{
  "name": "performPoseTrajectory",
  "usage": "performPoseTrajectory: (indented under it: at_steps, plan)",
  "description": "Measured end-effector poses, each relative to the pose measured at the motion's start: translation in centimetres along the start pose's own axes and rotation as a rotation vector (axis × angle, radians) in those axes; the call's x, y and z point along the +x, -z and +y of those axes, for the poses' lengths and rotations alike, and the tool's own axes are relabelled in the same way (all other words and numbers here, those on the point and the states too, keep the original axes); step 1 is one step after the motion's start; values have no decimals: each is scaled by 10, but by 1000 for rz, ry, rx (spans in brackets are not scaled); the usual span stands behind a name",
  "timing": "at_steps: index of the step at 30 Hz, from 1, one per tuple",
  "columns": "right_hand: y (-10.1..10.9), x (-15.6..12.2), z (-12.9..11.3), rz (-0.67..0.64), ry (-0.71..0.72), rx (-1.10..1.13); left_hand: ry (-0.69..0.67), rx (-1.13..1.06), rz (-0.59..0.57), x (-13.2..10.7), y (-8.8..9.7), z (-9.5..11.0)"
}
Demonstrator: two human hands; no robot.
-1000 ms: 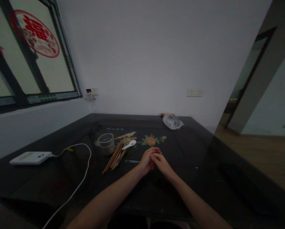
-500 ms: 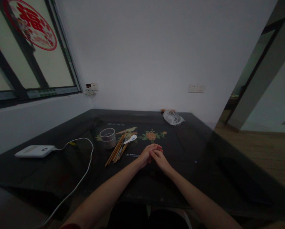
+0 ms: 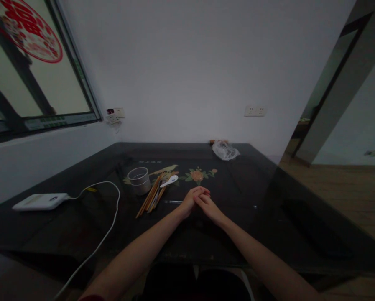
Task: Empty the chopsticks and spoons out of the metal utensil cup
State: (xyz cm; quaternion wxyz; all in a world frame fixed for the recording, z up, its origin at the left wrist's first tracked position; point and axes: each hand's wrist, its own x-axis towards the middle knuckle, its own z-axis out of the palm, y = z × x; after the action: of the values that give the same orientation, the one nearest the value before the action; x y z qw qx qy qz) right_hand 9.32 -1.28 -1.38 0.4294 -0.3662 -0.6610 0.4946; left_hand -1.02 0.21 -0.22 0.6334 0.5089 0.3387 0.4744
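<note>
My left hand point(image 3: 190, 202) and my right hand point(image 3: 211, 209) are folded together above the near middle of the dark table point(image 3: 237, 234). The right fingers lie over the left ones, and no object shows in either hand. To the left of them rests a bundle of wooden chopsticks point(image 3: 150, 196), with a white spoon point(image 3: 169, 181) on its far end. Beside the bundle stands a grey cup point(image 3: 139, 181), upright. Metal-looking cutlery lies among the chopsticks, too dark to name. The palms are hidden.
At the left lies a white power bank point(image 3: 40, 201) with a white cable point(image 3: 113, 221) running off the near edge. A crumpled clear plastic bag point(image 3: 225, 150) sits near the back wall. On the right is a dark flat object point(image 3: 315, 230), hard to make out.
The whole view has shifted slightly, with things appearing a little further left and up. My hands stay folded together, and nothing on the table has moved.
</note>
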Motion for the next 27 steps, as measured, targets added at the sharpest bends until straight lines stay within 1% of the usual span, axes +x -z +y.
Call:
performPoseTrajectory:
  at_steps: [2, 5, 10, 17, 27]
  plan:
    - [0, 1, 3, -7, -7, 0, 20, 31, -18, 0, 1, -1]
    - [1, 2, 5, -31, -17, 2, 60, 82, -14, 0, 4, -4]
    - [2, 1, 1, -68, -37, 18, 116, 85, -28, 0, 5, -5]
    - [4, 0, -7, -144, -21, 47, 140, 127, -109, -4, 4, 1]
    - [5, 1, -5, -165, -10, 47, 101, 140, -96, 0, 5, -3]
